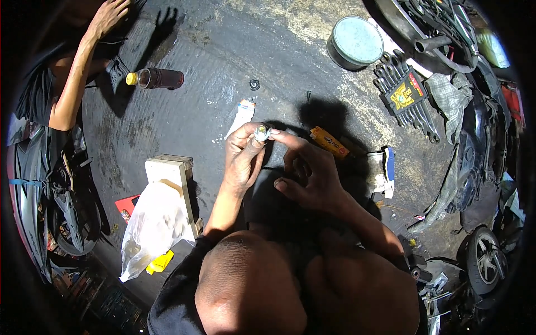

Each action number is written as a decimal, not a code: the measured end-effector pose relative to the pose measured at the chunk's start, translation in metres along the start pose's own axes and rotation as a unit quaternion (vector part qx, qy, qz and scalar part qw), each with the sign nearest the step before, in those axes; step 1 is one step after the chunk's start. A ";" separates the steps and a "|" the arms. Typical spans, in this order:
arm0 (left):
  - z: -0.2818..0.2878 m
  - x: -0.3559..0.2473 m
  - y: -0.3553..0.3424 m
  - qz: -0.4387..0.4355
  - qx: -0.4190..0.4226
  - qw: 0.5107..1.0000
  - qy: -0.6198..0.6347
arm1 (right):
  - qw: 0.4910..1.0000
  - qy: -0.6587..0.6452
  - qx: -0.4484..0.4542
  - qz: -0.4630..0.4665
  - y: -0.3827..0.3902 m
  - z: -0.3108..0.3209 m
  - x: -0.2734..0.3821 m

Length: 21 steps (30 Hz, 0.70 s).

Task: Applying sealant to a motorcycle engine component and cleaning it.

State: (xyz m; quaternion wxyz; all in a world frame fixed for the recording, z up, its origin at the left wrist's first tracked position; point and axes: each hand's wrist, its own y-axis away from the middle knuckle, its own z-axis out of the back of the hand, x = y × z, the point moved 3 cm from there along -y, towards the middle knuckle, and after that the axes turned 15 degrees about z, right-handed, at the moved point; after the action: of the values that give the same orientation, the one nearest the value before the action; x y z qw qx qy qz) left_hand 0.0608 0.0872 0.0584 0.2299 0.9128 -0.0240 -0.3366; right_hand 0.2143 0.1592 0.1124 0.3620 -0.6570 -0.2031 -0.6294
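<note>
A small round metal part with a yellowish centre is pinched between the thumb and fingers of my left hand. My right hand reaches over from the right, its index fingertip touching the part's side. The thumb of that hand stands apart and its other fingers are bent, with nothing seen in them. Just beyond my left hand lies a white tube-like packet, and farther off a small black round piece. An orange-yellow box rests on the floor past my right hand.
Another person's arm extends in at upper left, near a yellow-capped bottle. A plastic bag leans on a pale wooden block. At right are a round tin, a spanner set, a torn carton and a wheel.
</note>
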 end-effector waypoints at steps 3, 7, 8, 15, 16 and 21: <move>-0.007 0.000 -0.001 0.000 -0.005 1.000 -0.015 | 0.999 0.027 -0.008 0.019 0.000 0.002 0.001; -0.011 -0.003 0.000 0.010 -0.005 1.000 -0.020 | 0.992 0.114 -0.002 0.046 -0.005 0.005 0.006; -0.008 -0.002 0.001 0.010 -0.004 1.000 -0.020 | 0.987 0.145 -0.003 0.068 -0.005 0.005 0.008; -0.010 0.001 0.001 -0.004 0.011 1.000 -0.003 | 0.965 0.246 -0.015 0.089 -0.002 0.007 0.006; -0.011 0.000 0.002 -0.005 0.014 1.000 -0.007 | 0.958 0.270 0.000 0.091 -0.003 0.008 0.009; -0.006 0.001 0.002 -0.010 0.011 1.000 -0.013 | 0.936 0.330 0.018 0.120 -0.005 0.010 0.010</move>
State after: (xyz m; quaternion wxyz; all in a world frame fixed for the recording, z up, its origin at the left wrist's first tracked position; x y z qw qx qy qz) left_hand 0.0659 0.0877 0.0625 0.2162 0.9111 -0.0210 -0.3502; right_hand 0.2186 0.1683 0.1237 0.4929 -0.4253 -0.0029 -0.7590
